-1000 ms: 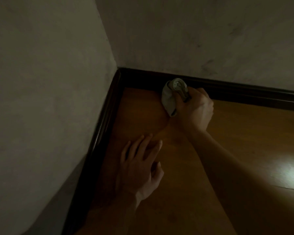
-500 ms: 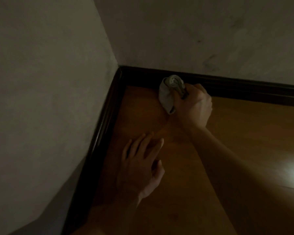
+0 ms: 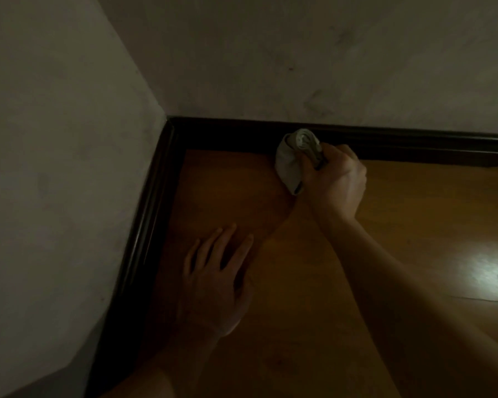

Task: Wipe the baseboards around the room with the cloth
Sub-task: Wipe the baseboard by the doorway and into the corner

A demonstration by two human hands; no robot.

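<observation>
Head view: gripping bunched cloth [image 3: 291, 165] in right hand [image 3: 335, 182], fingers curled round it, pressing it against far baseboard [image 3: 414, 146] just right of the corner. Bracing with left hand [image 3: 213, 285], fingers straight and spread, flat on wooden floor [image 3: 429, 202]. Wiping step, judged mid-run. Next calling for sliding along the far baseboard, holding contact.
</observation>
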